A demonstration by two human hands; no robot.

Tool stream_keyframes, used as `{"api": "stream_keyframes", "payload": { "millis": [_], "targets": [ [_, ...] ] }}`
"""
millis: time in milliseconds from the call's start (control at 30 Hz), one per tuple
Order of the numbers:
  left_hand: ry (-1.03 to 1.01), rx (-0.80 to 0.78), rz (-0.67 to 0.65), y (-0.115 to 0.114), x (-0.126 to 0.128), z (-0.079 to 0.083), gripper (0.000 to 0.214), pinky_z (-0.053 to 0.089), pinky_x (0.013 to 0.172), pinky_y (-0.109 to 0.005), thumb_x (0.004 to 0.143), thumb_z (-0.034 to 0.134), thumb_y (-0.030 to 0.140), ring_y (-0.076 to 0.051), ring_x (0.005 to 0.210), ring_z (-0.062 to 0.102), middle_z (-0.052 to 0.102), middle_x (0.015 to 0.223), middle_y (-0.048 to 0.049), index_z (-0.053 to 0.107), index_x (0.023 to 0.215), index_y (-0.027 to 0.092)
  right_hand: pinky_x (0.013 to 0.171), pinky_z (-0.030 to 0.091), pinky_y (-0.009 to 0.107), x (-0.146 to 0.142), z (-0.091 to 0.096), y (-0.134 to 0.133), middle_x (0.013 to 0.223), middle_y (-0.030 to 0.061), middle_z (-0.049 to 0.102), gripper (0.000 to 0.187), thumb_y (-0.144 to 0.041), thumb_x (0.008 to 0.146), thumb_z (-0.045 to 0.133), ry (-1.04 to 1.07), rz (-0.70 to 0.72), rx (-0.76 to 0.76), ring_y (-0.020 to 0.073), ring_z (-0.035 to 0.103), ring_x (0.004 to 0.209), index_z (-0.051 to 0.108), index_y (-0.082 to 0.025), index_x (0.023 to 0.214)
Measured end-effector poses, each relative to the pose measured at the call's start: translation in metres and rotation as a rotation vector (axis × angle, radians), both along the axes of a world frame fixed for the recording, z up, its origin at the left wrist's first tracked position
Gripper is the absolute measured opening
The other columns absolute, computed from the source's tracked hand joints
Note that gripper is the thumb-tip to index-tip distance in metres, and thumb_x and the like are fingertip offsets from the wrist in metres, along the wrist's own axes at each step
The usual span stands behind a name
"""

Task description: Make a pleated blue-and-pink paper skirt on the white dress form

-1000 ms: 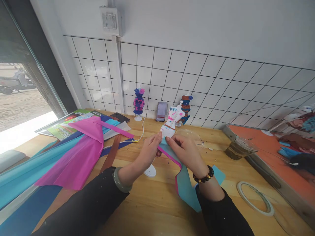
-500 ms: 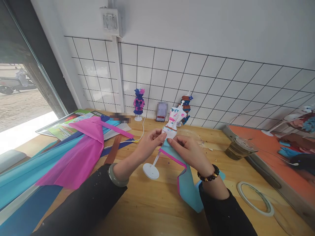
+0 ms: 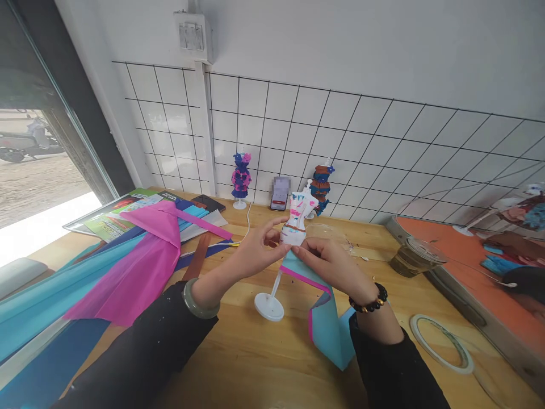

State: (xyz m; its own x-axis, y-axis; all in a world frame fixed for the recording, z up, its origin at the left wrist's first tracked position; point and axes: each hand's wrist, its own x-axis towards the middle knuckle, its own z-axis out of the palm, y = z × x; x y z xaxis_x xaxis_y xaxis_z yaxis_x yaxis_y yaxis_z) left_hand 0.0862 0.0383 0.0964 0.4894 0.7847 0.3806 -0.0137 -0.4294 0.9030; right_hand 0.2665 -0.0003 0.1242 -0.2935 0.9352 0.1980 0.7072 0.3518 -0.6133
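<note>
A small white dress-form mannequin (image 3: 301,209) with pink, blue and brown marks on its torso tilts slightly over the table. My left hand (image 3: 259,249) is at its hip, thumb pressed to the front and fingers curled beside and behind it. In my right hand (image 3: 327,262) is the upper end of a light blue crepe paper strip (image 3: 327,324), pinched against the mannequin's lower body. A pink border runs along the strip, which folds and hangs down toward my right sleeve. Below, the mannequin's round white base (image 3: 269,307) shows on its thin stem.
Pink crepe paper (image 3: 145,255) and blue sheets lie at the left. Two dressed mannequins, one blue and pink (image 3: 241,179), one brown and blue (image 3: 320,190), stand behind around a phone (image 3: 280,193). At right are a lidded cup (image 3: 415,258) and a tape roll (image 3: 440,343).
The mannequin has become more upright, its base shifting right and nearer me. My left fingers have loosened and lifted somewhat, while my right hand still pinches the strip.
</note>
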Motion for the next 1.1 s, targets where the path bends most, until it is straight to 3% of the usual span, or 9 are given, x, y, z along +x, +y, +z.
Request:
{"api": "stream_keyframes", "payload": {
  "millis": [167,467,700,900,1000,1100],
  "targets": [
    [0.010,-0.008,0.010,0.001,0.000,-0.001,0.057,0.046,0.074,-0.028,0.077,0.057,0.022,-0.014,0.077,0.057,0.063,0.083,-0.0024,0.040,0.131,0.020,0.045,0.024,0.024,0.000,-0.001,0.001,0.054,-0.0042,0.037,0.041,-0.047,0.087,0.042,-0.034,0.020,0.002,0.0090,0.031,0.050,0.040,-0.019,0.058],
    [0.078,0.174,0.151,0.002,-0.003,0.000,0.057,0.044,0.080,-0.027,0.075,0.054,0.016,-0.011,0.075,0.052,0.059,0.079,0.0015,0.044,0.131,0.024,0.046,0.027,0.023,-0.002,-0.003,0.001,0.058,-0.0030,0.043,0.033,-0.044,0.084,0.047,0.037,0.049,-0.097,0.0094,0.034,0.053,0.053,-0.018,0.066],
    [0.156,0.293,0.186,-0.005,-0.002,0.002,0.060,0.043,0.083,-0.029,0.074,0.054,0.016,-0.014,0.084,0.055,0.063,0.094,-0.0024,0.042,0.133,0.024,0.044,0.020,0.023,-0.008,-0.002,0.000,0.052,-0.0052,0.034,0.036,-0.044,0.079,0.054,0.067,-0.047,-0.115,0.0080,0.027,0.049,0.044,-0.018,0.056],
    [0.165,0.430,0.295,-0.008,-0.001,0.003,0.058,0.043,0.084,-0.029,0.075,0.052,0.014,-0.014,0.086,0.055,0.062,0.099,-0.0033,0.045,0.131,0.023,0.043,0.019,0.023,-0.009,-0.002,-0.002,0.051,-0.0055,0.032,0.041,-0.048,0.076,0.056,0.037,-0.118,-0.081,0.0074,0.027,0.048,0.039,-0.019,0.054],
    [0.141,0.396,0.309,-0.004,-0.003,0.004,0.059,0.044,0.083,-0.029,0.075,0.051,0.014,-0.013,0.083,0.054,0.061,0.092,-0.0019,0.043,0.132,0.024,0.043,0.022,0.022,-0.008,-0.001,-0.003,0.053,-0.0052,0.037,0.035,-0.048,0.076,0.058,0.054,-0.126,-0.070,0.0078,0.030,0.049,0.048,-0.018,0.060],
    [0.122,0.292,0.288,0.001,-0.007,0.005,0.059,0.045,0.081,-0.028,0.076,0.051,0.015,-0.011,0.078,0.052,0.058,0.087,-0.0007,0.041,0.133,0.025,0.045,0.028,0.022,-0.009,0.002,-0.004,0.058,-0.0037,0.045,0.028,-0.046,0.079,0.056,0.159,-0.084,-0.076,0.0091,0.036,0.052,0.059,-0.018,0.079]
  ]
}}
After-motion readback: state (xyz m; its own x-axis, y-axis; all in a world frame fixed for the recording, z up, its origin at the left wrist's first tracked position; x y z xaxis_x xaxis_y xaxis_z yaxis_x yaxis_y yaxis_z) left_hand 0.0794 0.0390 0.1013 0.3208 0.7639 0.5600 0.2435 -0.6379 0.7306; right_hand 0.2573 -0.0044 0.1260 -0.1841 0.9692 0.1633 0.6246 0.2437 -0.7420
